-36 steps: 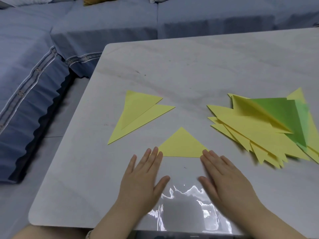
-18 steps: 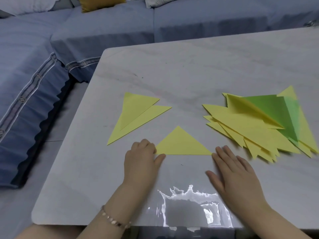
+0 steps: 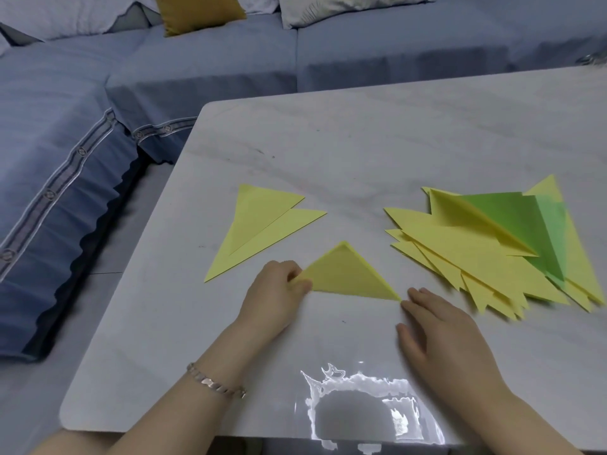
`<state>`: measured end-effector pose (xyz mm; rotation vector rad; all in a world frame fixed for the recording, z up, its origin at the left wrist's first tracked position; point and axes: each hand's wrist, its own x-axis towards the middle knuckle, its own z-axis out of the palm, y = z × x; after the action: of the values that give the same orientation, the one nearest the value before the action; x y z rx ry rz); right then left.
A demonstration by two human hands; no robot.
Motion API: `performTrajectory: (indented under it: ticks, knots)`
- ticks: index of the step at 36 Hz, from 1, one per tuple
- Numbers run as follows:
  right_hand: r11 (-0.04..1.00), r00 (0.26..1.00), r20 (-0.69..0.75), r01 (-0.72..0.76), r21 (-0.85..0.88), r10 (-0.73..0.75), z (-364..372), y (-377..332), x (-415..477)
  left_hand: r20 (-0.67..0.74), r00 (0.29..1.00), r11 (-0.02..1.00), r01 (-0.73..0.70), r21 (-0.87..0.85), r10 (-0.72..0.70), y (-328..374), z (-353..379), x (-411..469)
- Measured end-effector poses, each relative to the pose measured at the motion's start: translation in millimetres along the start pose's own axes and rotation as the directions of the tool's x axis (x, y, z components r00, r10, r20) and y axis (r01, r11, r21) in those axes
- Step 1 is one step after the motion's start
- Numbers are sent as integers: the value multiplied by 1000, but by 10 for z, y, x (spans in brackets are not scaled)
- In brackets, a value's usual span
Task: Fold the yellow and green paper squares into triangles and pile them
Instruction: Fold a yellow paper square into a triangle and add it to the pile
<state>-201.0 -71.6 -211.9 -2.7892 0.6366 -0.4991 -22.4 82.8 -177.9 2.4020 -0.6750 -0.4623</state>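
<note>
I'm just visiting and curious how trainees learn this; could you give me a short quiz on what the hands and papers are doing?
1. True or false: the left hand pinches a corner of the small yellow triangle.
2. The green paper lies: A in the big stack, B under the left hand, C on the floor.
3. Fill in: the right hand rests ___ on the table.
Key: 1 true; 2 A; 3 flat.

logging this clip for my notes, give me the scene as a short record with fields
left hand: pinches left corner of the small yellow triangle
right hand: flat on the table, fingertips by the triangle's right corner
left pile: two overlapping yellow triangles
right pile: fanned yellow triangles, green among them
</note>
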Motion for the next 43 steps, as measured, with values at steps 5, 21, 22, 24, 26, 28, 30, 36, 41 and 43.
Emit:
performTrajectory:
  ticks: [5, 21, 22, 24, 26, 28, 30, 36, 41, 43]
  knots:
    - [994, 998, 39, -52, 99, 49, -34, 9, 29, -328, 937, 947, 5, -321, -117, -69, -251, 181]
    - [966, 967, 5, -253, 41, 254, -270, 334, 687, -472, 882, 955, 155, 255, -17, -395, -326, 389]
    - [964, 963, 59, -264, -17, 264, -260, 366, 718, -468, 882, 965, 73, 250, 55, -359, -280, 335]
    - [940, 926, 187, -301, -162, 329, -235, 392, 743, -445, 876, 969, -88, 231, 186, -284, -173, 207]
    - [920, 904, 232, -300, -252, 359, -214, 394, 717, -395, 884, 964, -192, 185, 252, -206, -74, 66]
    - [932, 934, 171, -269, -242, 314, -218, 371, 676, -337, 900, 961, -248, 125, 276, -150, 16, -52]
    - [957, 966, 82, -227, -180, 245, -209, 353, 624, -287, 913, 957, -280, 78, 291, -106, 96, -139]
    - [992, 962, -241, 128, -10, -126, -124, 242, 441, -299, 899, 936, -348, -47, 319, 24, 198, -303]
    - [930, 928, -149, 356, 89, -341, 152, -153, 352, -411, 842, 925, -380, 4, 348, -1, 156, -366]
    - [928, 929, -93, 365, 72, -358, 304, -291, 313, -393, 836, 918, -392, 59, 382, -55, 182, -385]
